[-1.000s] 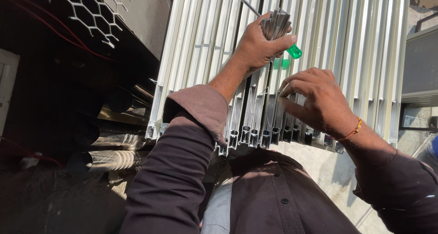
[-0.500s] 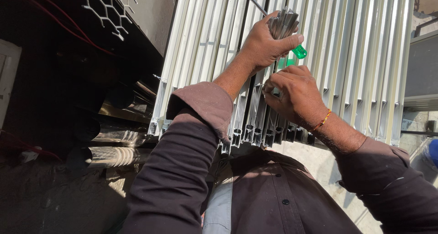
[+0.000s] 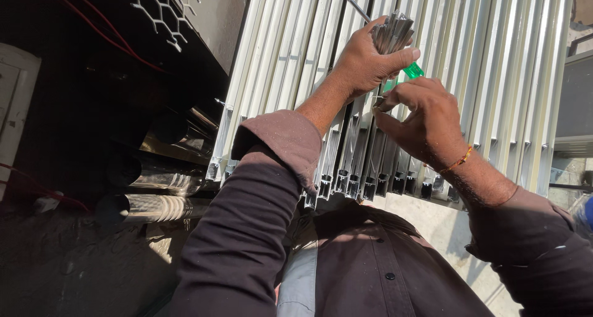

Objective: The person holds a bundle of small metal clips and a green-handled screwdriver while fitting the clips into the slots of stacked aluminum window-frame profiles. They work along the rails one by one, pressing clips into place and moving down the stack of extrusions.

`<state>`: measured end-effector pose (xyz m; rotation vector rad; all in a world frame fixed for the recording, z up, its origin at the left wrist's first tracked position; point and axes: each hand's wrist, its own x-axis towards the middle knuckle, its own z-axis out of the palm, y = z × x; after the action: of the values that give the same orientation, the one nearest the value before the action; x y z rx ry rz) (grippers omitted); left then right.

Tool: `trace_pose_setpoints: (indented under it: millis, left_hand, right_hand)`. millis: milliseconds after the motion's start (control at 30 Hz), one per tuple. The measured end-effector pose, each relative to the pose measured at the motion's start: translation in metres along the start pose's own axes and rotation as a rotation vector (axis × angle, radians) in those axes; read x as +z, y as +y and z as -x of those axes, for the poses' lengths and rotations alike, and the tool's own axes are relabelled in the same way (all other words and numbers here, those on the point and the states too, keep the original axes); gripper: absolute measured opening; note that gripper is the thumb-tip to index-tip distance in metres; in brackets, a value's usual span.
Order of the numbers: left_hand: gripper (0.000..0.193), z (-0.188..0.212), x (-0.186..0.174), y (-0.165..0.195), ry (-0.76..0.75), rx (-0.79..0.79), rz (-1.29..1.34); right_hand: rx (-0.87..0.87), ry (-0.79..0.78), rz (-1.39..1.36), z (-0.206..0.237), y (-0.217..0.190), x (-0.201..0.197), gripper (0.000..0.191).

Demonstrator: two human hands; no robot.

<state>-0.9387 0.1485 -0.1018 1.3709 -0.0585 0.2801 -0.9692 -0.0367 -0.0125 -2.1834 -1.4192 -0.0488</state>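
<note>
The left hand [image 3: 364,60] is raised in front of a stack of long white aluminium profiles [image 3: 296,51], its fingers wrapped tightly around a bundle of short metal pieces [image 3: 393,33] whose bright ends project above the fist. A green-handled tool [image 3: 412,71] shows just below the left thumb; its thin metal shaft [image 3: 352,0] runs up and to the left across the profiles. Which hand carries the tool cannot be told. The right hand [image 3: 426,122] sits just below and to the right of the left hand, fingers curled narrow, with the fingertips pinched at the lower end of the bundle; what they grip is hidden. An orange thread band [image 3: 458,162] circles the right wrist. The open ends of the profiles face the camera below both hands. To the left, polished steel tubes [image 3: 154,193] lie in shadow, and a hexagon-mesh panel [image 3: 162,11] stands above them.
</note>
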Motion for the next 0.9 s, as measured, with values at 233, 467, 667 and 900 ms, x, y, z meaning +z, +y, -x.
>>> trace_pose_setpoints:
  millis: [233, 467, 667, 900]
  left_hand:
    - [0.047, 0.003, 0.0, -0.004, 0.003, 0.047, -0.059]
    - [0.053, 0.002, -0.001, -0.007, 0.006, 0.083, -0.068]
    - [0.057, 0.002, -0.001, -0.006, 0.016, 0.085, -0.141]
    - [0.054, 0.006, 0.0, -0.002, 0.014, 0.113, -0.154]
  right_hand:
    - [-0.057, -0.222, -0.299, 0.027, -0.055, -0.032, 0.029]
    - [-0.458, -0.476, -0.321, 0.05, -0.098, -0.011, 0.017]
    - [-0.324, -0.498, -0.293, 0.05, -0.096, -0.01, 0.027]
    - [0.093, -0.289, 0.024, 0.03, -0.066, 0.005, 0.028]
